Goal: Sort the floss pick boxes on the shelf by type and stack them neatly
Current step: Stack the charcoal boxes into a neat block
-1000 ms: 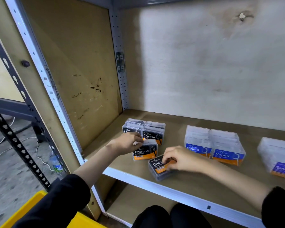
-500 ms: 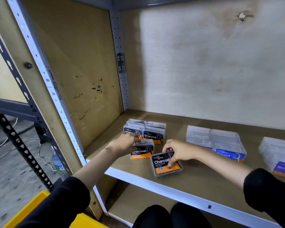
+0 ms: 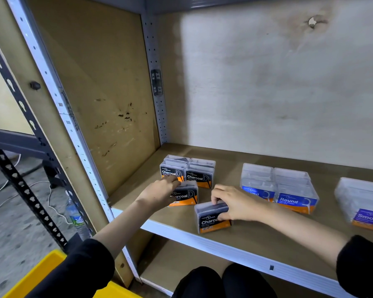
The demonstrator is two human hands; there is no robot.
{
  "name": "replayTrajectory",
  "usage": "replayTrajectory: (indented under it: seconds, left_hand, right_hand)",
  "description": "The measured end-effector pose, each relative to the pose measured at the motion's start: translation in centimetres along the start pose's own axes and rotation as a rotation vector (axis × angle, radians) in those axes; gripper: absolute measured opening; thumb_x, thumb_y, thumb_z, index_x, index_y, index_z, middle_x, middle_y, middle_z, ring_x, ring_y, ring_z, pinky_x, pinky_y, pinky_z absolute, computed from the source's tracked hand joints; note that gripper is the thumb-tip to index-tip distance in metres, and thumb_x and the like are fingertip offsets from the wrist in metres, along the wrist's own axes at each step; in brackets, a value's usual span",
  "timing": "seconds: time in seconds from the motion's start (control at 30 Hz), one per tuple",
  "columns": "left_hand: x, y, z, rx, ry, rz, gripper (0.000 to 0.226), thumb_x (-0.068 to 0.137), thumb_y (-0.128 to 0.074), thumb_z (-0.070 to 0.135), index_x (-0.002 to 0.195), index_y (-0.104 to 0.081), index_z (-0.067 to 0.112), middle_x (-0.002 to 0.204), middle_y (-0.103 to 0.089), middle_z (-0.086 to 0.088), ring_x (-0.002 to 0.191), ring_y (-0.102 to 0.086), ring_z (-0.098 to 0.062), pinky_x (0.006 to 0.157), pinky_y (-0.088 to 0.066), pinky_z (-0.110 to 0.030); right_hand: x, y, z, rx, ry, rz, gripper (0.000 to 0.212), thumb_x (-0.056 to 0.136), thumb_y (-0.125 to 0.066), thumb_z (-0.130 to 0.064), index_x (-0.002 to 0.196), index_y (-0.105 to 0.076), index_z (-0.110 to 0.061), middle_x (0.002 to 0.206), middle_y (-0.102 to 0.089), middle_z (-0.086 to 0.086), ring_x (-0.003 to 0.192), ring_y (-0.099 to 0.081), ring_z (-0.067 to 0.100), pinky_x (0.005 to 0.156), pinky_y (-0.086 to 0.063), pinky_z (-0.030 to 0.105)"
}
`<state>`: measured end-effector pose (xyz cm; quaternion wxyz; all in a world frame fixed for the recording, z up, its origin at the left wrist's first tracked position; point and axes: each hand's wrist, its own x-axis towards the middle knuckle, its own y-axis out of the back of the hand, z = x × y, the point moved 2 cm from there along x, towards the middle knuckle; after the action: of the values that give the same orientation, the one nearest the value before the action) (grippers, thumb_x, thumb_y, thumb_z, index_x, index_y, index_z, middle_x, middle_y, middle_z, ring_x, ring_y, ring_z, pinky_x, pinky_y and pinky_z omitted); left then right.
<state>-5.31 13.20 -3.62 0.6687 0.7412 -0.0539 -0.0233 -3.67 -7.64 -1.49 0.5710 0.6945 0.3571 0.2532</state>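
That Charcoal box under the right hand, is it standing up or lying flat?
Standing up. The Charcoal box rests on its long edge near the shelf front, label facing the camera, with the right hand gripping its top.

We are facing a stained plywood back wall (image 3: 267, 82), perforated steel uprights (image 3: 153, 61), a speckled concrete floor (image 3: 13, 222) and white cables (image 3: 0, 190).

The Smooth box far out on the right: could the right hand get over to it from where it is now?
Probably yes. The right hand is gripping a Charcoal box near the shelf's front edge, so it would have to let go first. The Round boxes stand between it and the Smooth box, but open shelf runs in front of them.
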Motion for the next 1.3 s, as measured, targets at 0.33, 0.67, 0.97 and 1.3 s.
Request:
replayTrajectory:
  seconds: [0.33, 0.67, 0.97, 1.3]
  left_hand:
    - [1.0, -0.8, -2.3, -0.102, 0.012, 0.098, 0.045, 0.088, -0.05, 0.003, 0.133, -0.046, 0.006, 0.136, -0.049, -0.01, 0.123, -0.049, -0.028, 0.096, -0.043, -0.036]
    - [2.3, -2.0, -5.7, -0.266, 0.0, 0.227, 0.043, 0.082, -0.055, -0.005, 0.124, -0.056, 0.004, 0.129, -0.058, -0.012, 0.114, -0.057, -0.032, 0.092, -0.047, -0.035]
    - [3.3, -2.4, -7.5, -0.138, -0.146, 0.223, 0.042, 0.049, -0.065, 0.002, 0.09, -0.071, 0.002, 0.091, -0.075, -0.013, 0.07, -0.074, -0.026, 0.046, -0.055, -0.03]
    - [3.8, -3.1, -8.0, -0.271, -0.127, 0.269, 0.042, 0.069, -0.064, -0.008, 0.111, -0.065, -0.002, 0.116, -0.066, -0.02, 0.104, -0.065, -0.038, 0.087, -0.052, -0.047]
  right_hand:
    - [1.6, -0.8, 0.1, -0.077, -0.093, 0.114, 0.034, 0.09, -0.055, -0.024, 0.12, -0.05, -0.01, 0.128, -0.045, 0.001, 0.111, -0.05, 0.019, 0.074, -0.039, 0.027]
    - [5.3, -1.3, -0.1, -0.135, -0.25, 0.235, 0.038, 0.095, -0.045, -0.021, 0.129, -0.044, -0.005, 0.135, -0.042, 0.01, 0.124, -0.044, 0.025, 0.096, -0.038, 0.032]
    - [7.8, -2.2, 0.3, -0.049, -0.267, 0.3, 0.035, 0.094, -0.045, -0.016, 0.127, -0.048, -0.003, 0.133, -0.045, 0.011, 0.125, -0.043, 0.025, 0.1, -0.037, 0.03]
    - [8.8, -2.6, 0.5, -0.088, -0.281, 0.342, 0.036, 0.094, -0.044, -0.018, 0.128, -0.047, -0.006, 0.134, -0.044, 0.008, 0.127, -0.039, 0.022, 0.1, -0.035, 0.029]
